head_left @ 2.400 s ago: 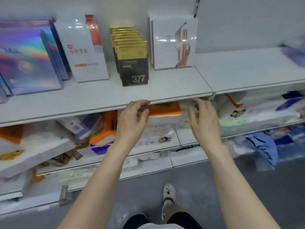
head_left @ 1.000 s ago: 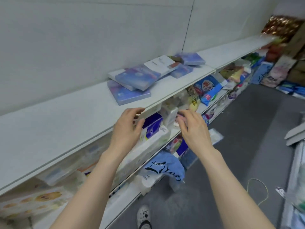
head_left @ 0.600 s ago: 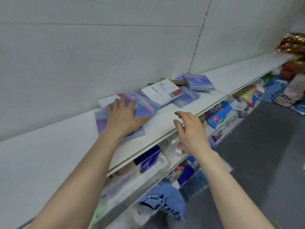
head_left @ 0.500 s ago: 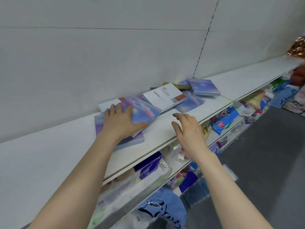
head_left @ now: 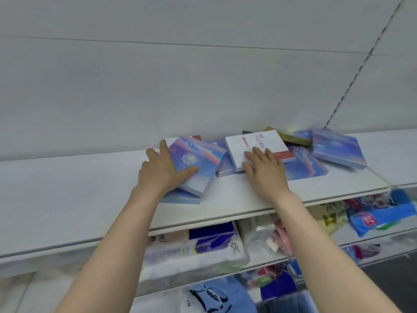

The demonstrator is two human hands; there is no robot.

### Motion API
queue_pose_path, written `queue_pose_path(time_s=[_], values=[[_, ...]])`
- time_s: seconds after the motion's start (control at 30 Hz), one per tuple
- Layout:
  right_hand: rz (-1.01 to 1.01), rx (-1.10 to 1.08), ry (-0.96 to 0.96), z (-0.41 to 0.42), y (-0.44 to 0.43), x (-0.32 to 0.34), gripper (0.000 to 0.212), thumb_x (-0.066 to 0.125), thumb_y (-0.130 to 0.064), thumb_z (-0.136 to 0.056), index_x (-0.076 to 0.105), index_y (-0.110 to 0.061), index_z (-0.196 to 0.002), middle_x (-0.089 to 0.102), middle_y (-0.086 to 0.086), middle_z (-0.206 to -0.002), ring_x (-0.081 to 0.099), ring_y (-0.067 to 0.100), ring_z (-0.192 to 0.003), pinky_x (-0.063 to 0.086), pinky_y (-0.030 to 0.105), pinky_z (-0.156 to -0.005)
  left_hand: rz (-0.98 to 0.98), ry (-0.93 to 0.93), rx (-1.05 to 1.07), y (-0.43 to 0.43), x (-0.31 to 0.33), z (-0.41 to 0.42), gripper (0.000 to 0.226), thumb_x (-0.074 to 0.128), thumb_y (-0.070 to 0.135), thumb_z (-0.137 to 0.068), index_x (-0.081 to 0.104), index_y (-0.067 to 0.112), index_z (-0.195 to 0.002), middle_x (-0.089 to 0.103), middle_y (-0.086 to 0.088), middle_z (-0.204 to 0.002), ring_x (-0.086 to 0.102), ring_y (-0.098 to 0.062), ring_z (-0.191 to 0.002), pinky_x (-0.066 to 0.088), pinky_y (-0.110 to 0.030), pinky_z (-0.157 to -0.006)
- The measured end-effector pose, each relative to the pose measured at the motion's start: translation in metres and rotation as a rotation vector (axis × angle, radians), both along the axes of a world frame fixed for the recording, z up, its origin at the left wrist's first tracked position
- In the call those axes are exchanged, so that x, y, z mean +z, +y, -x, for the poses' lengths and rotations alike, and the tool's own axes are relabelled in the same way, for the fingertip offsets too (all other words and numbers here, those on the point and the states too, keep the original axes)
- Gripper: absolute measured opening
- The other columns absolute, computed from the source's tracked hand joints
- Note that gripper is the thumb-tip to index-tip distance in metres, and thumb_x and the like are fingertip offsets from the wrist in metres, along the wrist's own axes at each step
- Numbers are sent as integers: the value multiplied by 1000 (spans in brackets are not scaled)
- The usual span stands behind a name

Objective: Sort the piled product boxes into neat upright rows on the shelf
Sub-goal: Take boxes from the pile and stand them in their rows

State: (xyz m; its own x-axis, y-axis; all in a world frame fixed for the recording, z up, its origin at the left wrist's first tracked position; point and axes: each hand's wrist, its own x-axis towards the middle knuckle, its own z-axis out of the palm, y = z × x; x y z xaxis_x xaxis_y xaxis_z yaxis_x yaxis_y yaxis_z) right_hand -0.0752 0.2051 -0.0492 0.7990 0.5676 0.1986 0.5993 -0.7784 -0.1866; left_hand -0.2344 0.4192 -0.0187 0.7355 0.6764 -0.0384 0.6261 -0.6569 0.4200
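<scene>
Left hand [head_left: 162, 172] touches blue box [head_left: 199, 158], right hand [head_left: 264, 170] white.

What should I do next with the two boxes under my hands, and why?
Probably close the left hand on the blue box and stand it upright on the bare shelf to its left. It lies tilted on another blue box, nothing in the pile stands, and the right hand can steady the white box it rests on.

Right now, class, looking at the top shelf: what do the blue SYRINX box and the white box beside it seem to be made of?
Blue SYRINX box: probably card under glossy iridescent film, judging by its rainbow sheen and crisp edges. White box: likely card too, plainer finish, with red print and square corners.
</scene>
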Motion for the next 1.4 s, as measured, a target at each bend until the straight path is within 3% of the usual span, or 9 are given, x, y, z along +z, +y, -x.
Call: queue_pose_path(time_s=[0.07, 0.2, 0.33, 0.53, 0.73, 0.87, 1.07, 1.27, 1.4], values=[[-64, 57, -6, -7, -2, -3, 40, 35, -36, -104, 50, -22, -139, 37, 2, -155, 24, 31, -146, 20, 43, -116, 33, -33, 46, -9, -2, 6, 112, 59, 72, -75, 2, 15, -153, 38, -21, -137, 53, -41, -115, 44, -42, -89], [-140, 161, -23, -7, -16, -5, 34, 36, -35, -103, 62, -19, -117, 58, 1, -136, 38, 29, -139, 27, 42, -113, 118, -143, 107, -18, -7, 20, 70, 65, 59, -80, 42, 13, -128, 60, -5, -112, 58, -27, -99, 38, -32, -73], [-228, 118, -71, -11, -34, 4, 51, 30, -48, -100, 68, -16, -109, 68, 6, -118, 55, 26, -114, 41, 40, -98, 276, -368, 171, -22, -17, 27, 51, 72, 42, -82, 48, 14, -117, 62, -4, -108, 62, -28, -102, 48, -38, -85], [-64, -256, 236, -36, -35, 3, 93, 43, -76, -84, 17, -21, -153, 12, 19, -158, 10, 43, -145, 17, 56, -114, 408, -515, 197, -34, -20, 29, 57, 66, 52, -62, 47, 21, -105, 62, 8, -95, 65, -23, -93, 52, -49, -87], [-278, 59, 478, -36, -43, 15, 89, 76, -44, -80, 28, -24, -152, 14, -6, -159, 36, 19, -137, 34, 30, -103, 456, -587, 219, -35, -26, 31, 53, 76, 40, -76, 41, 19, -111, 60, 4, -102, 63, -24, -100, 51, -44, -90], [-345, -138, 374, -20, -32, 5, 90, 71, -50, -82, 19, -22, -150, 36, 14, -145, 43, 34, -131, 40, 44, -103, 495, -615, 223, -33, -30, 32, 47, 72, 29, -84, 41, 14, -116, 61, -4, -112, 63, -24, -101, 52, -44, -89], [-655, -214, 419, -9, -8, -2, 98, 82, -33, -76, 17, -32, -149, 47, 4, -143, 51, 28, -128, 48, 51, -101, 525, -644, 268, -32, -36, 37, 38, 65, 32, -89, 40, 18, -113, 61, -2, -110, 62, -25, -104, 51, -47, -92], [-688, -181, 647, -1, -1, -1, 44, 62, -50, -88, 58, -24, -124, 66, 0, -123, 64, 22, -105, 54, 47, -93, 522, -704, 326, -43, -37, 50, 39, 61, 28, -92, 41, 11, -122, 59, -4, -115, 61, -21, -100, 50, -38, -86], [-748, -117, 607, 15, -6, 8, 22, 56, -42, -96, 51, -28, -112, 62, -7, -111, 63, 16, -97, 56, 39, -85, 442, -819, 374, -58, -36, 68, 35, 58, 24, -94, 44, 11, -125, 57, 2, -105, 58, -17, -96, 44, -29, -79]])
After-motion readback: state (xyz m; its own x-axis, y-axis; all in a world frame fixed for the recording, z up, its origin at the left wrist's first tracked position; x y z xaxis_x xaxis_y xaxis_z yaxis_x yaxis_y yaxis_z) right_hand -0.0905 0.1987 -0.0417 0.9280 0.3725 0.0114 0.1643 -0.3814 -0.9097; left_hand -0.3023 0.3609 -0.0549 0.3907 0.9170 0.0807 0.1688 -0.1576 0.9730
